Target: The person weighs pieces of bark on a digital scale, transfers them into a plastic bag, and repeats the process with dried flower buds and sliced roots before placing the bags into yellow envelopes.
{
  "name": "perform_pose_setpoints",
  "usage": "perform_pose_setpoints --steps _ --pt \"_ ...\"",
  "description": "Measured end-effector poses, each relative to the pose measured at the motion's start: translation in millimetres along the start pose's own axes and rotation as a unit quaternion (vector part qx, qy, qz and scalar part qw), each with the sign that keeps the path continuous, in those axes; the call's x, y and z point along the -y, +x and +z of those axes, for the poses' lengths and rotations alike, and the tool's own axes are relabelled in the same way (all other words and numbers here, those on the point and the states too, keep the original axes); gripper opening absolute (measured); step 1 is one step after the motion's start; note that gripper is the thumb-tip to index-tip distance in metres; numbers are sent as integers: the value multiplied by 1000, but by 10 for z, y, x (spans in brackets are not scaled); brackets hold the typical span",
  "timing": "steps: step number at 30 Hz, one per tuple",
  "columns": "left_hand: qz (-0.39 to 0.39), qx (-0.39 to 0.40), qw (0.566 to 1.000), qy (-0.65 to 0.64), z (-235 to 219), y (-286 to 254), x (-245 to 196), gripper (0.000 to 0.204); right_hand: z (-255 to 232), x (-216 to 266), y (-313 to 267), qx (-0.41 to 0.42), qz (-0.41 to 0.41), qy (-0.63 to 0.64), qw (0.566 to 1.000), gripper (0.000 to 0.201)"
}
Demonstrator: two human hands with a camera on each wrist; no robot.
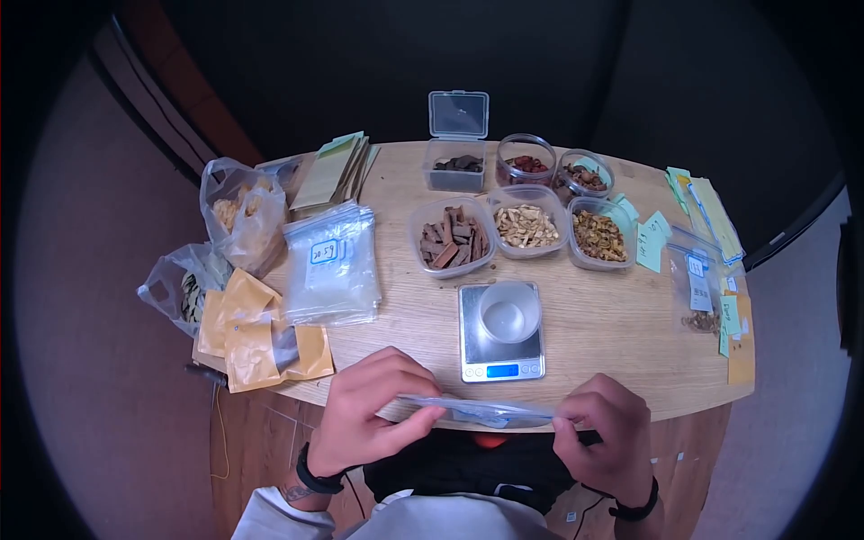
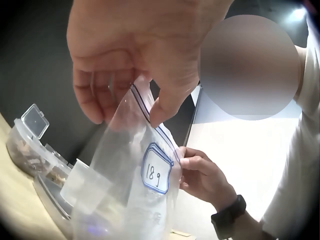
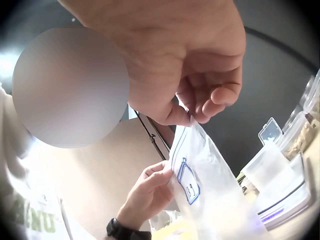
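A clear zip bag [image 1: 490,414] is stretched between both hands at the table's front edge. The left hand [image 1: 373,409] pinches its left top corner, the right hand [image 1: 607,432] its right top corner. In the left wrist view the bag's label [image 2: 157,170] reads "18 g", and the left hand [image 2: 132,55] pinches beside the zip strip. In the right wrist view the right hand [image 3: 187,65] pinches the bag's [image 3: 215,185] other corner. Just beyond the bag, a round clear cup [image 1: 509,312] stands on a digital scale [image 1: 477,360] with a lit display.
Tubs of bark pieces [image 1: 450,238], pale slices [image 1: 526,227] and brownish bits [image 1: 598,238] stand behind the scale, with more containers beyond. A stack of zip bags [image 1: 333,270], brown packets [image 1: 261,342] and plastic bags [image 1: 243,216] lie left. Labelled bags [image 1: 697,279] lie right.
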State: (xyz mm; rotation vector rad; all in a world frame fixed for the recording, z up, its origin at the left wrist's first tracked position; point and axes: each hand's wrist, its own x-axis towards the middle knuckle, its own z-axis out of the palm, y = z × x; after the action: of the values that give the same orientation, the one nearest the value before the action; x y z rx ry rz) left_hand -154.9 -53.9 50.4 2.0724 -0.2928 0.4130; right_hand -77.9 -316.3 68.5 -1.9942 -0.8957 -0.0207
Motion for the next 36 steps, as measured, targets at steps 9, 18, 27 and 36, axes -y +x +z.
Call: perform_pose_setpoints --steps 9,18,27,36 --pt "85 84 989 86 -13 236 -165 11 50 50 67 39 -48 21 998 15" --pt "120 103 980 123 32 246 -147 15 85 -35 123 37 -86 65 993 15" --pt "174 134 960 175 3 290 -218 19 188 43 138 97 -139 -27 985 14" --pt "226 176 926 245 14 311 -299 21 262 62 140 79 -239 -122 960 12"
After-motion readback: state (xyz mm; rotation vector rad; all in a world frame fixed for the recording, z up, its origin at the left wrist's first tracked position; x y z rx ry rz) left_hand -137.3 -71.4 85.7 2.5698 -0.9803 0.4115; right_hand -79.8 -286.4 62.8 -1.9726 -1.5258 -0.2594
